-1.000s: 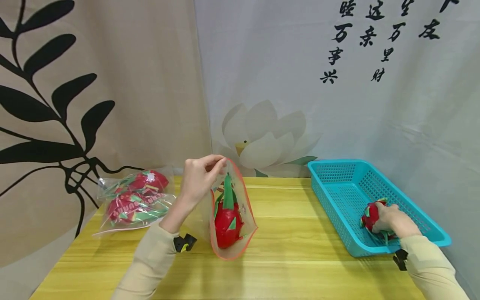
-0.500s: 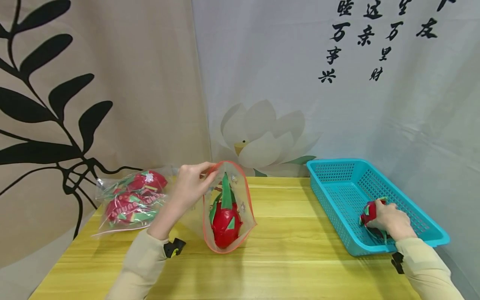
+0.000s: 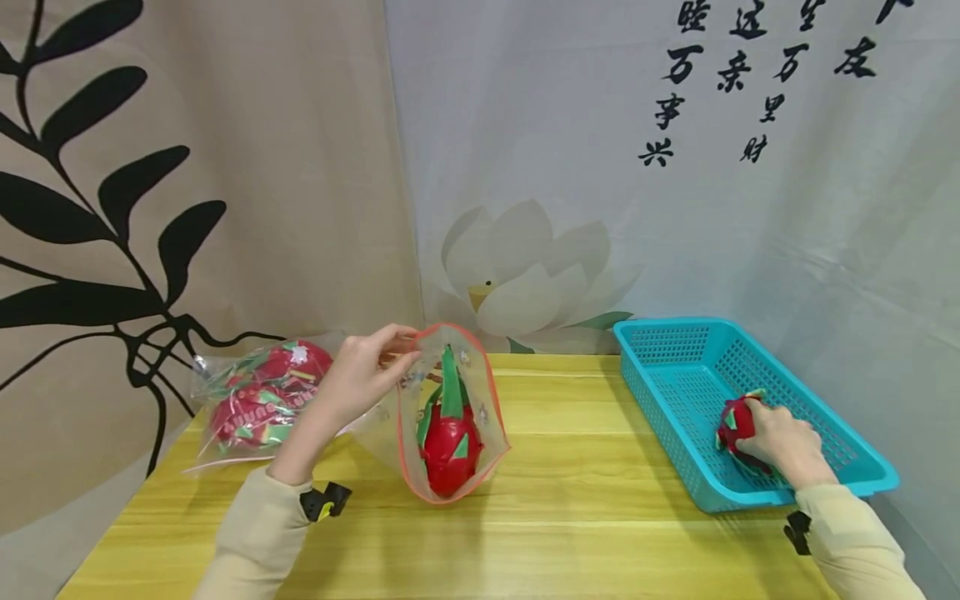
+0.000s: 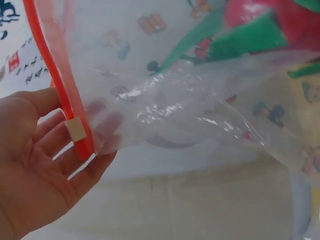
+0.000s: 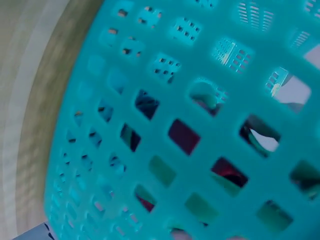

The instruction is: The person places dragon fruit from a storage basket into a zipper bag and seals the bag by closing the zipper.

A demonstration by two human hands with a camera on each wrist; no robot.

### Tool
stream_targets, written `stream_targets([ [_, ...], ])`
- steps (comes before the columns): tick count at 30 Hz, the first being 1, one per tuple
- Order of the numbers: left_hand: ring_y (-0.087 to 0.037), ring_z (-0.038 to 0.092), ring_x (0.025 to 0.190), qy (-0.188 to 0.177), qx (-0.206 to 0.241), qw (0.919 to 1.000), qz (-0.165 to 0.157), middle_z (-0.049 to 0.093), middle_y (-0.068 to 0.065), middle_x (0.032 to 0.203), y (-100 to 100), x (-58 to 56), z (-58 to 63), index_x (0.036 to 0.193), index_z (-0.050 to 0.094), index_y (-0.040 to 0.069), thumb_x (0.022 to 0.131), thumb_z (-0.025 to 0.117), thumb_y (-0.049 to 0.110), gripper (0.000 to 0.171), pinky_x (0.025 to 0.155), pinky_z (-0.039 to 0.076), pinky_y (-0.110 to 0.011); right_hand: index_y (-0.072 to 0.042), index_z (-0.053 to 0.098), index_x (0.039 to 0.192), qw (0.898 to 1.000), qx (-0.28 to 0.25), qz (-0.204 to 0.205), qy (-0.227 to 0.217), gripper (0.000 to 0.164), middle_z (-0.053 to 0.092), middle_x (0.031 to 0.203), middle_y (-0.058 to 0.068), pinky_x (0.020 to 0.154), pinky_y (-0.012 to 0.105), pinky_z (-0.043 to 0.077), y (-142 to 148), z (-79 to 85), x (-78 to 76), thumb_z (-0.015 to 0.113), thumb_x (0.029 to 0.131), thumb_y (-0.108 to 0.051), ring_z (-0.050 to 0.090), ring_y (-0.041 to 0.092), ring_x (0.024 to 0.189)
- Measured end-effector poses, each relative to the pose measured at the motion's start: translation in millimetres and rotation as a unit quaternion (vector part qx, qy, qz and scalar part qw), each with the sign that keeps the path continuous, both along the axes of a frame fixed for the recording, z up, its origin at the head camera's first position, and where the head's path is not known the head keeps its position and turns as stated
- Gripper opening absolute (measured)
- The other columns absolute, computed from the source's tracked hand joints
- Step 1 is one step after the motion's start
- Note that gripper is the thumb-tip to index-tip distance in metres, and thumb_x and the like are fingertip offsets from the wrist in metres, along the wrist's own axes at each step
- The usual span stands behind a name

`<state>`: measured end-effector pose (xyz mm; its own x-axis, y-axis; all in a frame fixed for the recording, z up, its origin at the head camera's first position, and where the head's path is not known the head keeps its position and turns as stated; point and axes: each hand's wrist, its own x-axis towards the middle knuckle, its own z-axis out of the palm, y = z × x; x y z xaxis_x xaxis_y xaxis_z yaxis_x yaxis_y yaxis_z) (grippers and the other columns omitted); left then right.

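A clear slider zip bag [image 3: 491,425] with an orange-red rim stands on the table, its mouth facing the head camera. Inside it lies a red dragon fruit [image 3: 452,450] with long green leaves, which looks artificial. My left hand [image 3: 367,367] holds the bag's upper left edge; in the left wrist view, its fingers pass behind the rim near the pale slider [image 4: 76,129]. Down in the blue basket [image 3: 660,417], my right hand [image 3: 783,442] grips another red dragon fruit [image 3: 738,422] from above. The basket's perforated wall [image 5: 165,120] covers most of that hand in the right wrist view.
At the left of the yellow wood-grain table [image 3: 585,533] lies another clear bag [image 3: 262,400] with red and green dragon fruits in it. A printed curtain [image 3: 540,167] hangs behind the table.
My left hand has drawn the bag's edge left and slightly down, and its mouth looks wider. My right hand has stayed in the basket, the dragon fruit there turning slightly under it.
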<state>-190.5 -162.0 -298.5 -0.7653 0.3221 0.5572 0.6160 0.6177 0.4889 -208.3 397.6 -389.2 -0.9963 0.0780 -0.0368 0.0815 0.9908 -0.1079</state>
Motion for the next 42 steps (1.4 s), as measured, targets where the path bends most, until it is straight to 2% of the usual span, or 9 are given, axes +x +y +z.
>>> stream_targets([
  [5,-0.023,0.072,0.077,0.055,-0.018,0.9979,0.030,0.074,-0.014,0.096,0.8,-0.3,-2.5,0.103,0.069,0.001,0.088,0.067,0.011,0.018,0.067,0.059,-0.035,0.003,0.036,0.132,0.997,0.019,0.016,0.079,0.071,0.039,0.117,0.046,0.050,0.057,0.046,-5.1,-1.6,1.9,0.071,0.077,-0.024,0.045,0.063,0.080],
  [9,-0.017,0.068,0.064,0.104,-0.035,0.9929,0.047,0.075,-0.012,0.086,1.6,-1.2,-4.6,0.100,0.071,0.002,0.087,0.067,0.008,0.015,0.057,0.056,-0.028,-0.002,0.037,0.134,0.983,0.036,0.041,0.177,0.074,0.037,0.121,0.042,0.040,0.052,0.042,-12.7,2.0,3.4,0.075,0.074,-0.021,0.043,0.061,0.076],
  [17,-0.016,0.065,0.054,0.154,-0.066,0.9825,0.081,0.075,-0.009,0.079,4.1,-0.7,-5.1,0.097,0.074,0.005,0.086,0.068,0.010,0.013,0.047,0.050,-0.026,-0.011,0.040,0.138,0.930,0.054,0.088,0.353,0.080,0.039,0.134,0.036,0.043,0.064,0.045,-37.9,27.1,6.8,0.079,0.068,-0.015,0.044,0.063,0.096],
  [21,-0.007,0.042,0.042,0.167,-0.073,0.9798,0.083,0.074,-0.009,0.075,6.8,0.0,-3.6,0.097,0.074,0.005,0.086,0.069,0.011,0.014,0.039,0.033,-0.019,-0.014,0.044,0.137,0.899,0.056,0.124,0.417,0.081,0.041,0.138,0.032,0.047,0.065,0.046,-58.8,42.4,10.0,0.080,0.065,-0.012,0.047,0.059,0.103],
  [23,-0.005,0.029,0.041,0.169,-0.072,0.9796,0.082,0.073,-0.008,0.073,8.2,-0.3,-3.2,0.097,0.074,0.004,0.086,0.069,0.011,0.014,0.039,0.024,-0.017,-0.015,0.045,0.137,0.884,0.065,0.145,0.440,0.082,0.042,0.139,0.031,0.047,0.064,0.048,-70.0,48.9,11.5,0.081,0.063,-0.012,0.048,0.057,0.106],
  [29,-0.003,0.027,0.042,0.172,-0.070,0.9795,0.078,0.073,-0.008,0.073,11.4,-1.4,-3.4,0.097,0.074,0.004,0.086,0.069,0.011,0.014,0.040,0.023,-0.016,-0.015,0.048,0.137,0.839,0.096,0.201,0.496,0.089,0.047,0.138,0.027,0.052,0.060,0.052,-102.4,62.2,14.5,0.087,0.057,-0.014,0.053,0.052,0.106],
  [34,-0.004,0.027,0.042,0.161,-0.070,0.9813,0.079,0.074,-0.008,0.075,11.9,-1.8,-3.3,0.097,0.074,0.004,0.086,0.069,0.011,0.014,0.040,0.023,-0.017,-0.015,0.052,0.134,0.813,0.098,0.240,0.521,0.085,0.048,0.138,0.025,0.057,0.059,0.054,-125.3,68.2,19.1,0.086,0.056,-0.016,0.054,0.050,0.106],
  [38,-0.004,0.026,0.042,0.159,-0.066,0.9818,0.081,0.074,-0.008,0.075,11.2,-2.2,-3.9,0.097,0.074,0.005,0.086,0.069,0.012,0.014,0.040,0.023,-0.017,-0.014,0.055,0.132,0.795,0.094,0.272,0.534,0.071,0.050,0.137,0.026,0.060,0.058,0.055,-143.0,74.0,24.6,0.078,0.064,-0.021,0.054,0.050,0.106],
  [42,-0.004,0.024,0.041,0.159,-0.068,0.9816,0.082,0.073,-0.009,0.075,11.2,-2.7,-3.8,0.098,0.074,0.005,0.087,0.069,0.013,0.015,0.039,0.022,-0.017,-0.014,0.057,0.129,0.774,0.079,0.301,0.551,0.049,0.052,0.135,0.026,0.061,0.059,0.055,-161.3,82.0,32.3,0.059,0.083,-0.030,0.055,0.050,0.105],
])
